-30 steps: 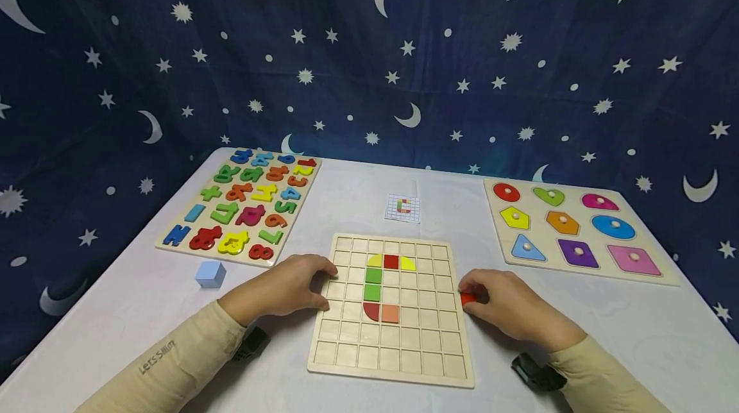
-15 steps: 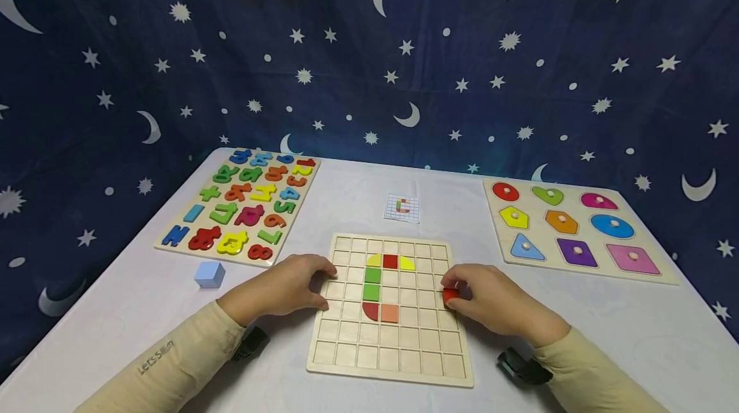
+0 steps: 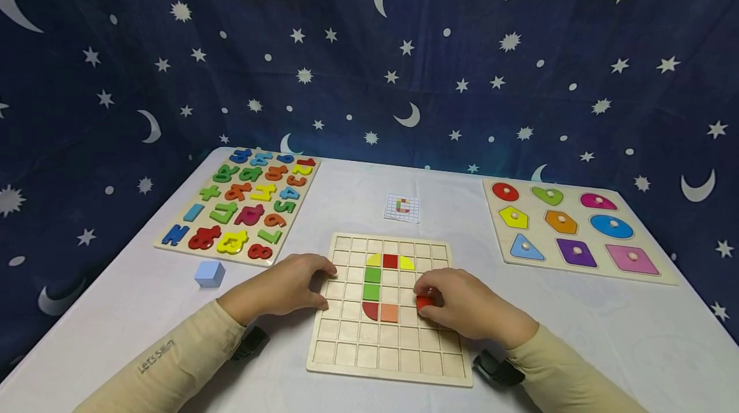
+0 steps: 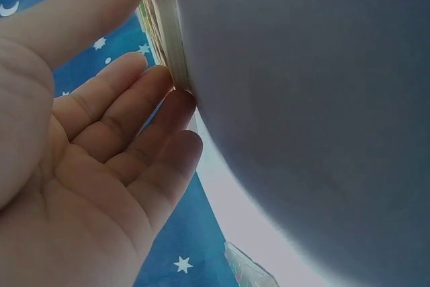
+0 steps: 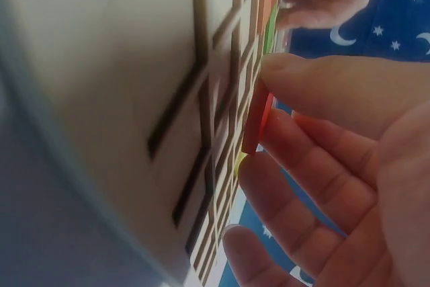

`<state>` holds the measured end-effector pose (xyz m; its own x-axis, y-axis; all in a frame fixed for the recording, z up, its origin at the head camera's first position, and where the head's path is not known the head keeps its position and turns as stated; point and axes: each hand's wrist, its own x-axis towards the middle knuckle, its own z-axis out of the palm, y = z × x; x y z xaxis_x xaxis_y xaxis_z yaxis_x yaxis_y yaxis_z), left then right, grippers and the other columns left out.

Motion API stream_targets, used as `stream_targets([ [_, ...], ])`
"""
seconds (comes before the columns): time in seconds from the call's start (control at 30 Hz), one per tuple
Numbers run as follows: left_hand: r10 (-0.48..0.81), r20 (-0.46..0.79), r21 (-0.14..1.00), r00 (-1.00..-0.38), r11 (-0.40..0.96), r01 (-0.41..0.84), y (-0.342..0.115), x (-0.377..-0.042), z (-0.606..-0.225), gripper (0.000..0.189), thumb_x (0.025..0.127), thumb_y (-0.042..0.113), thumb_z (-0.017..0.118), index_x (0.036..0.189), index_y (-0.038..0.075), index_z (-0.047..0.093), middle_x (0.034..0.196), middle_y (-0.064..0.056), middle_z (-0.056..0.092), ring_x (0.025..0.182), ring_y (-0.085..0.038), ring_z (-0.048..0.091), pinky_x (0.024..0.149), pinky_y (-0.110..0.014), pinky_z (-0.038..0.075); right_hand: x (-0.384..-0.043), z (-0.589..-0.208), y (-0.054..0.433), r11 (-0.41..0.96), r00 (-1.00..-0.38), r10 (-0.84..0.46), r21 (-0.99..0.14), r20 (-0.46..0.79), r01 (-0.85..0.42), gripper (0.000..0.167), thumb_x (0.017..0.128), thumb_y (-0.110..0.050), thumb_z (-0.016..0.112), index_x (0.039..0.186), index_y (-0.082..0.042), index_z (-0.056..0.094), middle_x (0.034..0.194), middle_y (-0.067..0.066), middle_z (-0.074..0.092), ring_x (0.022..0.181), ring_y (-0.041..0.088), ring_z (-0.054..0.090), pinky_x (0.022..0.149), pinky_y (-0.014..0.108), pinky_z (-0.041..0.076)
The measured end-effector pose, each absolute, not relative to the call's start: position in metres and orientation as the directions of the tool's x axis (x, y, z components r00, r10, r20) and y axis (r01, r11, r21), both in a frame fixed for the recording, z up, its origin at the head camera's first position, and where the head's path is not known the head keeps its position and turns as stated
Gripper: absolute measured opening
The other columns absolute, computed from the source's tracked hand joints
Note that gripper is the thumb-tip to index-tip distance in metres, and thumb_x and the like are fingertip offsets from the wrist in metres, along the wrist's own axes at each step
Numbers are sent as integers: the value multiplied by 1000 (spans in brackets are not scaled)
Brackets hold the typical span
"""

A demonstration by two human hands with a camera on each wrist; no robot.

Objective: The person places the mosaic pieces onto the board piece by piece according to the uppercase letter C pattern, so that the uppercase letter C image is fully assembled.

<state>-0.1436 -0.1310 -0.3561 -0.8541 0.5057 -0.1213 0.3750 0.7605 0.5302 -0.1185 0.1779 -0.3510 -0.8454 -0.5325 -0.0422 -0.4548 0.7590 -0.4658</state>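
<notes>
A wooden grid board (image 3: pixel 389 360) lies flat in front of me. On it, colored tiles form a bracket: a red square (image 3: pixel 390 261) between two yellow rounded tiles, two green squares (image 3: pixel 372 292) down the left, then a dark red rounded tile (image 3: pixel 371 311) and an orange square (image 3: pixel 389 313). My right hand (image 3: pixel 476 307) pinches a red tile (image 3: pixel 424 303) over the board's right half; the right wrist view shows this red tile (image 5: pixel 257 122) between thumb and fingers. With thumb and fingertips spread, my left hand (image 3: pixel 288 286) touches the board's left edge.
A number puzzle board (image 3: pixel 231 220) is at the back left, with a blue block (image 3: pixel 210 274) before it. A shape puzzle board (image 3: pixel 545 201) sits at the right. Beyond the grid board lies a small pattern card (image 3: pixel 392 211). A starry cloth (image 3: pixel 346 79) hangs behind.
My right hand has moved left with the red tile, from beside the board's right edge to over its grid. The left hand has stayed at the left edge.
</notes>
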Motion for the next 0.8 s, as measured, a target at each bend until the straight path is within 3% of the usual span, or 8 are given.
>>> stream_targets([
  [0.5, 509, -120, 522, -852, 763, 382, -131, -144, -355, 46, 75, 11, 89, 114, 2, 68, 116, -7, 66, 116, -26, 58, 105, -44, 44, -116, -355, 166, 692, -777, -630, -451, 3, -563, 14, 87, -17, 78, 98, -18, 70, 88, -17, 58, 83, 7, 51, 80, 35, 49],
  [0.8, 506, -130, 522, -852, 766, 375, -131, -144, -355, 47, 74, 11, 89, 115, 2, 68, 116, -7, 66, 116, -26, 58, 105, -44, 44, -116, -357, 163, 692, -768, -640, -419, 22, -588, 14, 86, -18, 79, 96, -19, 70, 88, -16, 59, 82, 5, 52, 80, 34, 48],
])
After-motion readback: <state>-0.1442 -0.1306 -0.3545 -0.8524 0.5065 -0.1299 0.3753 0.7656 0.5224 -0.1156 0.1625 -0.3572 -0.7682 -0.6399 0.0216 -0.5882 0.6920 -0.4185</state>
